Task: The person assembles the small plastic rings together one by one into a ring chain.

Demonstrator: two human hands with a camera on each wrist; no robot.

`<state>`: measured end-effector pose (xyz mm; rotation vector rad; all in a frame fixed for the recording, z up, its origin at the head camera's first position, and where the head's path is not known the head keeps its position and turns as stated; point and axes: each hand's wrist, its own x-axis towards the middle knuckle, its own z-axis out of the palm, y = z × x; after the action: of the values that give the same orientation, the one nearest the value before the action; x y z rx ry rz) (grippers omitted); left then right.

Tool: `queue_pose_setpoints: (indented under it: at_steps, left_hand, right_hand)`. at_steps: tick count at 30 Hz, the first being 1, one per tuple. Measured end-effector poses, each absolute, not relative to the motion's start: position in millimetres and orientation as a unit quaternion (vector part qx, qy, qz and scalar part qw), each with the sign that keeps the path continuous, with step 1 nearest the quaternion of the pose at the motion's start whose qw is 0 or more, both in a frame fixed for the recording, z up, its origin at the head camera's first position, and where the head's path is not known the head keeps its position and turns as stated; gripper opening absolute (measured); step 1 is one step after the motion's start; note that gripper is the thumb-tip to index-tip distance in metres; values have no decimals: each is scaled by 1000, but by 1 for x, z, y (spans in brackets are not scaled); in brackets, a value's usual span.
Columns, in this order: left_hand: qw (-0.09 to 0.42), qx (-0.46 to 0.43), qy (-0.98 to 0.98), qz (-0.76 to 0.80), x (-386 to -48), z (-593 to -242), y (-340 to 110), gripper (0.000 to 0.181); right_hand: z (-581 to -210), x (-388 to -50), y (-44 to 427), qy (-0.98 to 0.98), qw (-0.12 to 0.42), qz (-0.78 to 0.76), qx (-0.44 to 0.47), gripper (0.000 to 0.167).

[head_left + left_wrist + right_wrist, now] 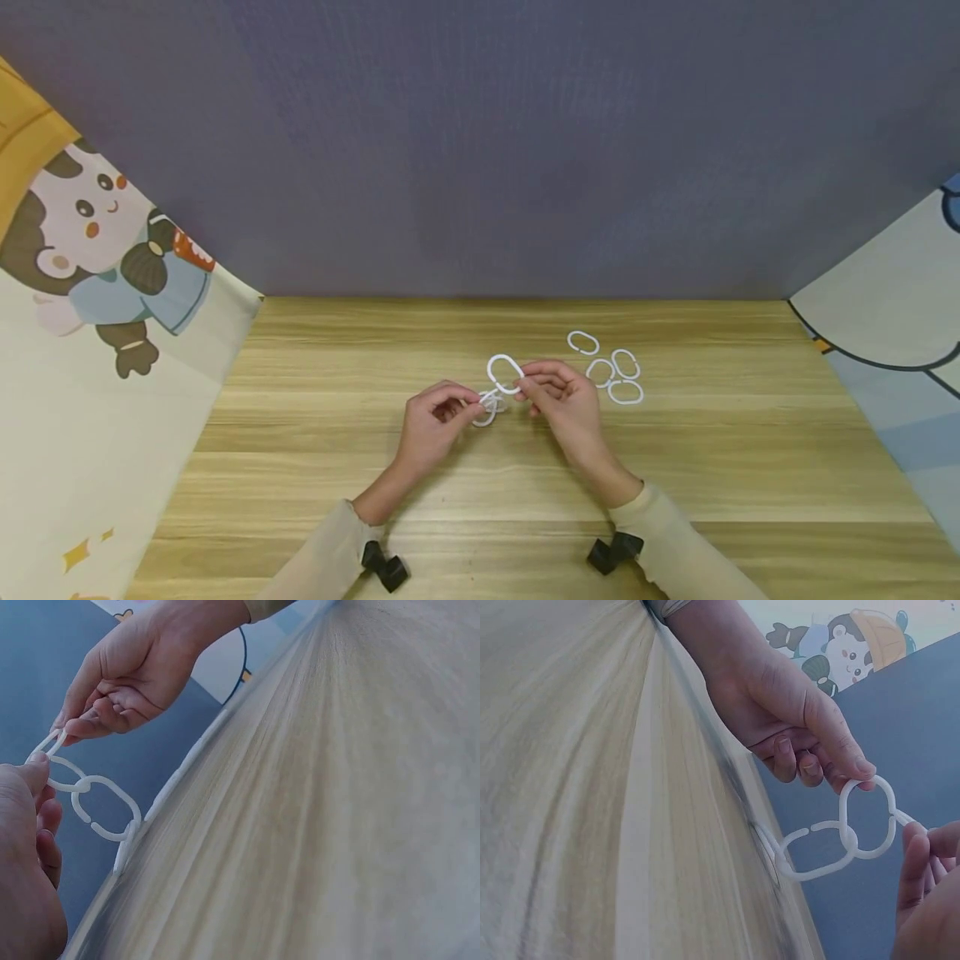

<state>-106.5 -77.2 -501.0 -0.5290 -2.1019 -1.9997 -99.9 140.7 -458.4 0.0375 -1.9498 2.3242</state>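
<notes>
My left hand (435,421) pinches a white oval plastic link (843,817) between thumb and fingertips. Joined to it, another link (806,877) hangs below, and a short chain reaches down to the tabletop. Close beside it, my right hand (567,407) holds a single white link (504,357) by its edge, between thumb and index finger. The two held links meet between the hands; whether they are hooked together I cannot tell. A small gap shows in the ring of the hanging link.
Several loose white links (626,403) lie on the wooden table (712,458), just beyond and right of my right hand. A dark blue-grey panel (480,167) rises at the table's back. Walls with cartoon pictures (97,225) flank both sides.
</notes>
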Motion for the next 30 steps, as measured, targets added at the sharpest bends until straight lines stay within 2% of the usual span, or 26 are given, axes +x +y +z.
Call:
queue_pose_setpoints:
  at_steps: [30]
  left_hand:
    - [101, -167, -715, -671, -104, -499, -77, 10]
  right_hand:
    - [-462, -98, 142, -651, 70, 755, 31, 17]
